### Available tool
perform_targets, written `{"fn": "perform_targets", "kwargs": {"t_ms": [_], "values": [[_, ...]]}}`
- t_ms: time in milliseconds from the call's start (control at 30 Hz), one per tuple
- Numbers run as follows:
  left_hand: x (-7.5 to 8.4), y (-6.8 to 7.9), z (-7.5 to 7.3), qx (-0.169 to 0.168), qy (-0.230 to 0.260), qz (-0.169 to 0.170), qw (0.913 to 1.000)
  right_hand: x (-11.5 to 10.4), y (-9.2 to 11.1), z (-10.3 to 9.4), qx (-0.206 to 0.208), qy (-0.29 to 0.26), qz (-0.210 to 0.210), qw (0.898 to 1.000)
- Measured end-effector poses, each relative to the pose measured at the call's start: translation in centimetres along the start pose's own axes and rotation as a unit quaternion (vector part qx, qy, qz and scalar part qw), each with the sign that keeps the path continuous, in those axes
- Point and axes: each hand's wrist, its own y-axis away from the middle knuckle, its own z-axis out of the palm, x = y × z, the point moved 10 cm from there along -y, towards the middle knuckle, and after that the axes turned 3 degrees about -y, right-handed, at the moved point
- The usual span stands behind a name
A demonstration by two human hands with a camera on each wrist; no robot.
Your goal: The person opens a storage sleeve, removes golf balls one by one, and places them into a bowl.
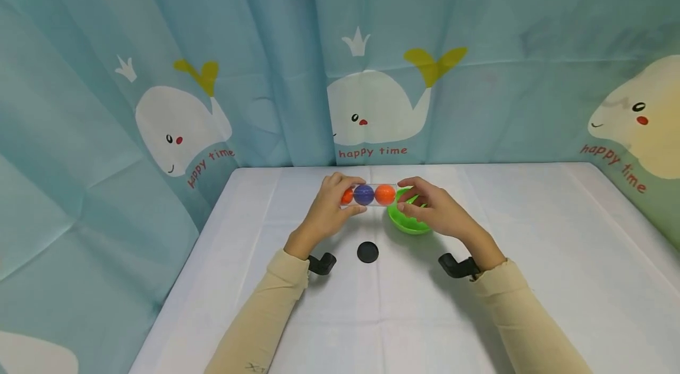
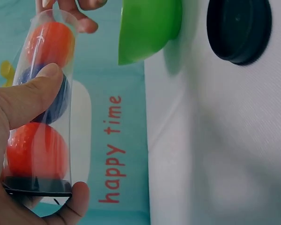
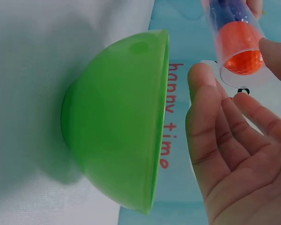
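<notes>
My left hand grips a clear plastic tube lying roughly sideways above the table, thumb across its wall. Inside sit an orange ball, a dark blue ball and a second orange ball in a row. A black cap closes the tube's left end; its right end is uncapped. Close to that uncapped end is my right hand, fingers loosely bent and holding nothing. A green bowl stands upright below the right hand, which partly hides it in the head view.
A round black lid lies on the white tablecloth between the forearms, nearer than the bowl. Behind the table hangs a blue curtain printed with whales. Each wrist wears a black camera mount.
</notes>
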Motion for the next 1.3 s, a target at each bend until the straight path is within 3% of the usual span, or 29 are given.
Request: {"fn": "perform_targets", "kwargs": {"t_ms": [233,500,767,1000,1300], "values": [[0.9,-0.9,0.3,-0.001,0.01,0.009,0.9999,0.6,0.0,-0.5,0.004,-0.038,-0.002,0.999],[1.9,-1.5,-0.1,0.004,-0.028,0.031,0.9991,1.0,-0.2,-0.9,0.015,-0.051,-0.006,0.999],[1.5,-1.2,0.3,-0.003,-0.03,0.018,0.9994,1.3,-0.1,-1.0,0.022,-0.049,-0.001,0.999],[1.6,-1.2,0.3,0.007,-0.022,0.034,0.9992,1.5,-0.1,-1.2,0.023,-0.04,0.008,0.999],[1.7,-0.9,0.1,0.014,-0.027,0.043,0.9986,1.6,0.0,-1.1,0.011,-0.072,0.015,0.997]]}}
